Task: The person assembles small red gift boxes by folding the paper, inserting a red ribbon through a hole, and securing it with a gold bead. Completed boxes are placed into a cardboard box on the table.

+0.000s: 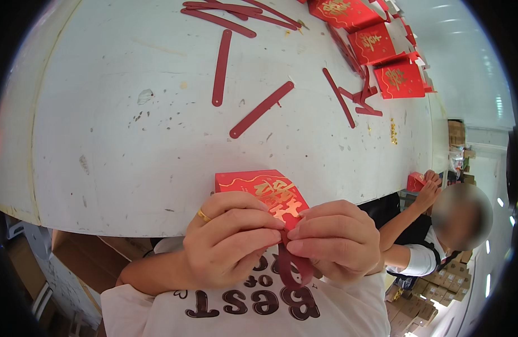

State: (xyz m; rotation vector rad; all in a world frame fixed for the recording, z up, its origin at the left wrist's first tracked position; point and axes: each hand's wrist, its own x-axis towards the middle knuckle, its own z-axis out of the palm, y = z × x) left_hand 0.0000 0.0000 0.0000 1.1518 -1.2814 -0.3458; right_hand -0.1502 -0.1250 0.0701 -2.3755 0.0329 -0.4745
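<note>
Close to my body, at the front edge of the table, is a red cardboard gift box [248, 181] with gold print, partly covered by my hands. My left hand [231, 238], a gold ring on one finger, is closed with its fingertips pinching a dark red strap [304, 274]. My right hand [337, 238] pinches the same strap from the other side. The strap bends into a loop that hangs below my fingertips. Fingers hide where the strap meets the box.
Loose dark red straps [222, 67] lie about the white table [130, 185]. Several red gift boxes [399, 78] stand at the far right, near small gold fasteners [393, 132]. To my right a person [416, 224] handles another red box [415, 181]. Cardboard boxes [79, 253] sit below the left edge.
</note>
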